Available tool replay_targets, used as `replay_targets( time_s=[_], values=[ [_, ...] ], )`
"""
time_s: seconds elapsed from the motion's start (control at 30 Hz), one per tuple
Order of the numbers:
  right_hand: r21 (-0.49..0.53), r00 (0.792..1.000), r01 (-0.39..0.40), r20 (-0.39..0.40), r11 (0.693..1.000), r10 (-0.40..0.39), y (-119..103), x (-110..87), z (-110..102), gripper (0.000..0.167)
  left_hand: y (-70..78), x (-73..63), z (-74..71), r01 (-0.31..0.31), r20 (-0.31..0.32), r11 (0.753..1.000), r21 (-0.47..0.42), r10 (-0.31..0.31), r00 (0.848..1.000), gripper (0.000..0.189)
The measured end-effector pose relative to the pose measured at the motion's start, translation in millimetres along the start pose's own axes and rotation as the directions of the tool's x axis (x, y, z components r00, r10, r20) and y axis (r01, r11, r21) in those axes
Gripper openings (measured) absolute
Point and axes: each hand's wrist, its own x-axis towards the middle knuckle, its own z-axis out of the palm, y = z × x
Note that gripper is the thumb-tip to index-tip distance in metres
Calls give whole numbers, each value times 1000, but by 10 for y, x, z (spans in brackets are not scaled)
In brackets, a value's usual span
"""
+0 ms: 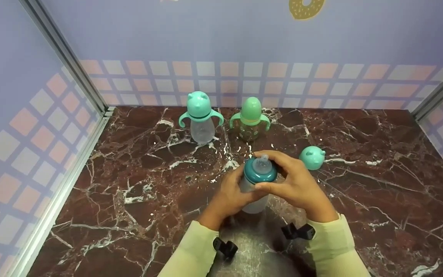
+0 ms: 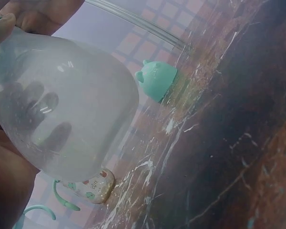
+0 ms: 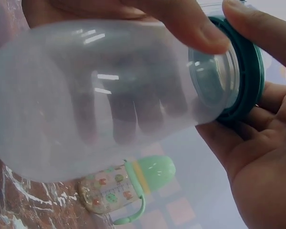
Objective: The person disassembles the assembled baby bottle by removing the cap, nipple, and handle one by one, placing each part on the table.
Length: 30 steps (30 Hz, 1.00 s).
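Note:
My left hand (image 1: pixel 227 194) grips the translucent body of a baby bottle (image 1: pixel 255 206), its fingers visible through the wall in the right wrist view. The bottle is tilted above the table. At its top is a teal collar (image 3: pixel 255 71) with a clear nipple (image 1: pixel 263 164). My right hand (image 1: pixel 300 186) holds that collar between thumb and fingers, at the bottle's neck. How tightly the collar sits on the neck, I cannot tell. Right of the hands, a turquoise cap with small ears (image 1: pixel 312 158) rests on the table.
Behind the hands stand a turquoise-capped bottle with two handles (image 1: pixel 201 129) and a green-capped bottle with two handles (image 1: pixel 251 111). The table (image 1: pixel 137 231) is dark red marbled stone. A tile-patterned wall (image 1: pixel 229 82) borders its back; another panel (image 1: pixel 17 123) rises at left.

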Motion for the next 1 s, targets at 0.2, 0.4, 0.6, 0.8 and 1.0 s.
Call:
replay_targets(
  time_s=[0.2,0.4,0.6,0.8,1.0],
  values=[
    [45,997,-40,71,998,36,-22,-4,-39,65,-5,-21,-10,-14,32,999,-35,15,999,66],
    [94,986,-60,161,994,44,-36,0,-65,66,-1,-36,-22,-27,49,996,-83,31,998,65],
    [111,982,-65,182,992,44,-31,1,-88,68,-2,-41,-20,-33,45,994,-108,38,998,62],
    [124,989,-50,145,991,32,-23,-11,-92,77,-18,-23,-14,-70,25,990,-119,74,997,66],
    [76,998,-53,-16,996,54,-41,3,-47,78,-22,-11,15,-19,-103,996,-83,10,995,68]
  ],
)
